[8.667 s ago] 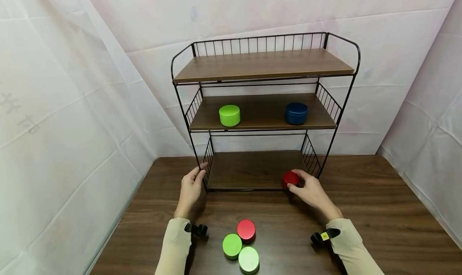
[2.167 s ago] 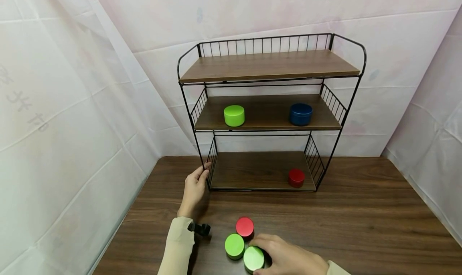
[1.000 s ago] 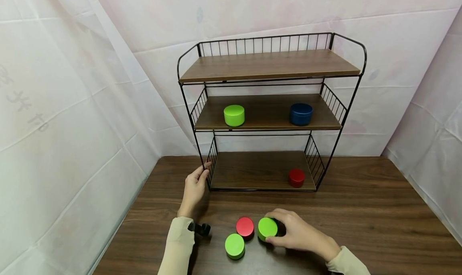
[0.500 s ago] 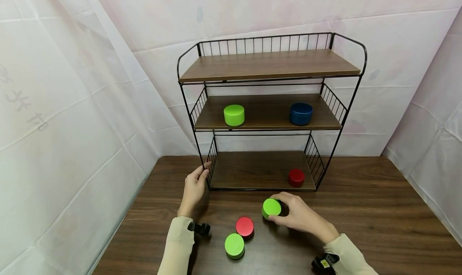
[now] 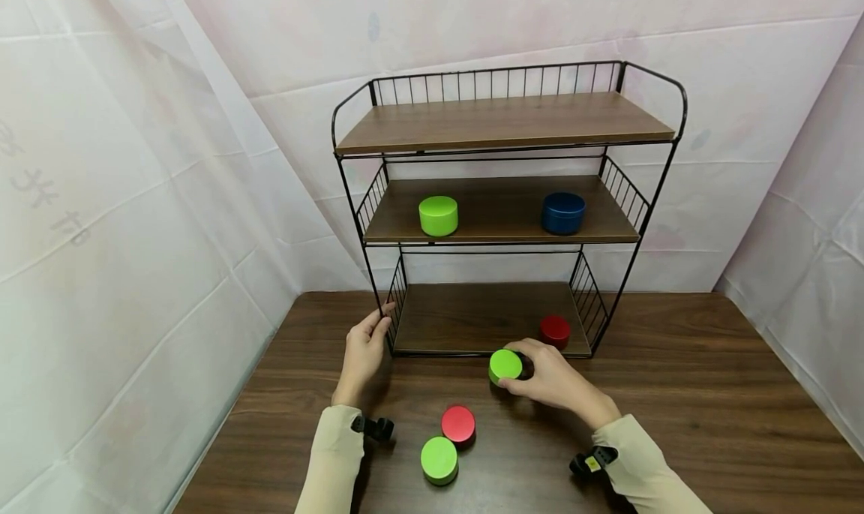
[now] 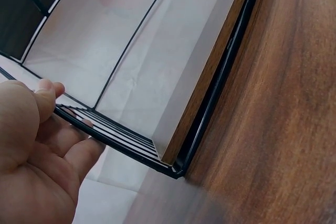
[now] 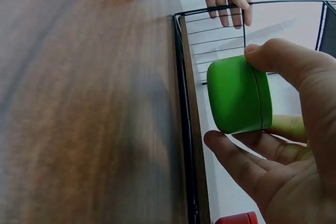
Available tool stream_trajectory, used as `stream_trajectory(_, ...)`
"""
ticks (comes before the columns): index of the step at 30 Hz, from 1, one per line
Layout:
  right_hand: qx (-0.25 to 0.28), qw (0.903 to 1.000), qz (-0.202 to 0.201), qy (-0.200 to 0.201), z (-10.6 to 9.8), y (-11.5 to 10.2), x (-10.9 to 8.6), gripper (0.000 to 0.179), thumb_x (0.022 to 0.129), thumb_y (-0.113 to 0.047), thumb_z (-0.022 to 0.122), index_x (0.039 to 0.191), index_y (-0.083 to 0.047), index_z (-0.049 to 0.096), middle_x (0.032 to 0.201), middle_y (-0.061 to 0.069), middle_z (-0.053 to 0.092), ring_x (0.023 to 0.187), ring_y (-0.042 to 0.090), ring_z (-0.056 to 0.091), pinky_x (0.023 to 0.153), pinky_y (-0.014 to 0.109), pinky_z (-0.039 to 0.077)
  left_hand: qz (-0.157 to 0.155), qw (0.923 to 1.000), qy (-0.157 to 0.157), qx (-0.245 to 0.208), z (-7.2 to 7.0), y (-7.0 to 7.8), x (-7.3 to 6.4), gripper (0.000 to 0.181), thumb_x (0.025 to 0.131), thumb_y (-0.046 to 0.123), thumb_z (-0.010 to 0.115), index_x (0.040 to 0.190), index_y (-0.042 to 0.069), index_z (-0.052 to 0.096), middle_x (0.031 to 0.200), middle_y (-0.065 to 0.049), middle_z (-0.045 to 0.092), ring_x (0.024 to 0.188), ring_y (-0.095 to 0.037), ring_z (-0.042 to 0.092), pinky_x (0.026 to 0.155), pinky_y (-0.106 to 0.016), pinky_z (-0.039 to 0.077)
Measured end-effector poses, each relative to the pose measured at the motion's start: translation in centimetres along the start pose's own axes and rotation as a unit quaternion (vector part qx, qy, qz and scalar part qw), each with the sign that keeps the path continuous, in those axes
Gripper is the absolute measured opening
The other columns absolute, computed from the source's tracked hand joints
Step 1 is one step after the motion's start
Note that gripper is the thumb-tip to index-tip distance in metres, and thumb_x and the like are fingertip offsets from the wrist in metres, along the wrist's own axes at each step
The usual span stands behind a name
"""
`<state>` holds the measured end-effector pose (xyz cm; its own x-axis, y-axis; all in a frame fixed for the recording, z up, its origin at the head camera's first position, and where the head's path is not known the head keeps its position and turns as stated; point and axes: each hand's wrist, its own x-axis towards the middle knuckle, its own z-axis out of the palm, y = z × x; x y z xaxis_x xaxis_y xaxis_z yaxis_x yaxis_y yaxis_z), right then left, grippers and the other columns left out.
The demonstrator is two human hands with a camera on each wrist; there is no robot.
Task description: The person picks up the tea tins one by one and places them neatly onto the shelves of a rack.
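My right hand (image 5: 556, 383) pinches a round green tin (image 5: 505, 367) between thumb and fingers, right at the front edge of the bottom shelf in the head view. In the right wrist view this tin (image 7: 236, 95) shows its side and lid seam, with the fingers around it. Over on the left, my left hand (image 5: 362, 355) grips the black wire frame of the three-tier rack (image 5: 499, 236) low on its left side. The left wrist view shows that hand's thumb and fingers (image 6: 84, 156) around the thin black bar. A dark red tin (image 5: 554, 332) stands at the right of the bottom shelf.
On the middle shelf stand a green tin (image 5: 438, 217) at left and a blue tin (image 5: 563, 213) at right. A red tin (image 5: 458, 425) and another green tin (image 5: 439, 460) sit close together on the wooden table (image 5: 709, 394). White cloth (image 5: 169, 161) hangs behind and beside.
Earlier my right hand left the dark red tin on the bottom shelf. It then took a green tin from the table group and carried it forward to the shelf edge. My left hand stays put.
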<state>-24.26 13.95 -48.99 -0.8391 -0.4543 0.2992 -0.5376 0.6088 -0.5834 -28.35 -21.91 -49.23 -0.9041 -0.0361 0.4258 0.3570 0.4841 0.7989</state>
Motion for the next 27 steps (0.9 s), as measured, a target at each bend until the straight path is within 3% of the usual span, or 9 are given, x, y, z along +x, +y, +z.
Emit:
stream_trajectory(4,0.001,1.0000,0.006,0.006,0.0,0.2,0.9,0.053,0.084,-0.034,0.085,0.126,-0.007,0.068,0.120,0.005,0.070,0.103,0.016,0.065,0.085,0.033,0.055,-0.004,1.0000,0.002,-0.007,0.0,0.1,0.0,0.032,0.107,0.016,0.057,0.136,0.017,0.069,0.138,-0.012,0.067,0.118,-0.021,0.065,0.096,-0.045,0.052)
stream_trajectory(7,0.005,0.9999,0.015,0.004,-0.1,0.4,1.4,0.054,0.084,-0.035,0.085,0.127,-0.006,0.067,0.123,0.007,0.069,0.103,0.017,0.064,0.084,0.034,0.054,-0.002,0.9999,0.004,-0.010,0.0,0.1,0.0,0.031,0.107,0.017,0.057,0.136,0.017,0.069,0.136,-0.015,0.067,0.078,-0.013,0.067,0.077,-0.035,0.053)
stream_trajectory(10,0.005,0.9997,0.022,0.005,0.0,0.6,1.9,0.055,0.085,-0.035,0.084,0.128,-0.005,0.067,0.124,0.010,0.068,0.104,0.019,0.064,0.084,0.036,0.054,-0.003,0.9999,0.003,-0.015,0.0,0.1,0.0,0.032,0.107,0.018,0.057,0.137,0.017,0.068,0.129,-0.019,0.069,0.047,-0.005,0.033,0.057,-0.028,0.038)
stream_trajectory(13,0.006,0.9995,0.029,0.011,0.0,0.8,2.3,0.056,0.085,-0.034,0.084,0.129,-0.003,0.067,0.123,0.011,0.068,0.104,0.020,0.065,0.086,0.038,0.054,-0.005,0.9999,0.001,-0.016,0.0,0.0,0.1,0.032,0.107,0.019,0.057,0.138,0.014,0.068,0.109,-0.020,0.070,0.043,-0.004,0.024,0.052,-0.026,0.034)
stream_trajectory(15,0.007,0.9993,0.031,0.017,0.1,1.1,2.6,0.056,0.086,-0.034,0.084,0.129,-0.002,0.067,0.123,0.012,0.069,0.105,0.023,0.066,0.087,0.040,0.054,-0.008,0.9999,0.001,-0.013,0.1,0.0,0.1,0.032,0.107,0.019,0.057,0.137,0.014,0.068,0.084,-0.018,0.062,0.043,-0.004,0.024,0.049,-0.025,0.032)
stream_trajectory(18,0.012,0.9991,0.033,0.025,0.3,1.5,3.0,0.057,0.086,-0.032,0.083,0.130,0.001,0.066,0.124,0.015,0.069,0.108,0.027,0.067,0.089,0.045,0.055,-0.008,0.9999,0.002,-0.010,0.1,0.1,0.1,0.032,0.107,0.019,0.057,0.137,0.012,0.068,0.070,-0.014,0.050,0.043,-0.005,0.024,0.045,-0.025,0.029)
stream_trajectory(22,0.015,0.9987,0.040,0.030,0.6,2.1,3.5,0.058,0.087,-0.031,0.083,0.132,0.002,0.065,0.127,0.018,0.068,0.112,0.032,0.066,0.092,0.050,0.055,-0.004,0.9999,0.010,-0.003,0.2,0.0,0.1,0.032,0.107,0.019,0.057,0.136,0.009,0.068,0.105,-0.016,0.075,0.061,-0.001,0.044,0.060,-0.021,0.040)
stream_trajectory(25,0.018,0.9983,0.050,0.025,0.7,2.4,3.8,0.060,0.088,-0.032,0.082,0.133,0.002,0.065,0.130,0.019,0.067,0.117,0.034,0.065,0.095,0.052,0.054,0.000,0.9999,0.013,0.002,0.2,0.0,0.1,0.032,0.107,0.019,0.057,0.135,0.009,0.069,0.128,-0.014,0.072,0.068,-0.007,0.048,0.068,-0.024,0.042)
stream_trajectory(27,0.023,0.9979,0.057,0.022,0.8,2.5,4.0,0.061,0.088,-0.033,0.082,0.135,0.002,0.064,0.132,0.020,0.066,0.119,0.036,0.064,0.097,0.053,0.053,0.001,0.9999,0.012,0.005,0.2,-0.1,0.1,0.032,0.107,0.019,0.057,0.136,0.009,0.068,0.129,-0.014,0.072,0.079,-0.009,0.060,0.075,-0.027,0.050)
